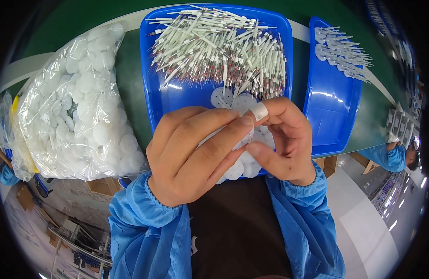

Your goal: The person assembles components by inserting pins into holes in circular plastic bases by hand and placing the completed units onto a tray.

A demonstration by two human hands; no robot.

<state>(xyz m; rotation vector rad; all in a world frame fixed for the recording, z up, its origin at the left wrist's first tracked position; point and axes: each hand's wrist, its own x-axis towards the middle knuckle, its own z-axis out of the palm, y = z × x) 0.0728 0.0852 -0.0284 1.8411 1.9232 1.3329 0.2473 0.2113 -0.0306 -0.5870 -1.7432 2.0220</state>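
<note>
My left hand (189, 153) and my right hand (289, 144) meet over the near part of a blue tray (147, 88). Both are closed in a pinch, fingertips close together. Whatever small piece they hold is mostly hidden by the fingers; a bit of translucent white shows between them. White tape (259, 111) wraps my right index finger. Below and behind the hands lie translucent white discs (221, 97) with small holes. At the tray's far side is a heap of thin pale sticks with wire-like ends (224, 46).
Left of the tray stands a clear plastic bag (84, 102) full of white discs. On the right, a second blue tray (331, 116) holds rows of discs with sticks attached (342, 51) at its far end. The table (130, 83) is green. Another person (391, 156) is at the far right.
</note>
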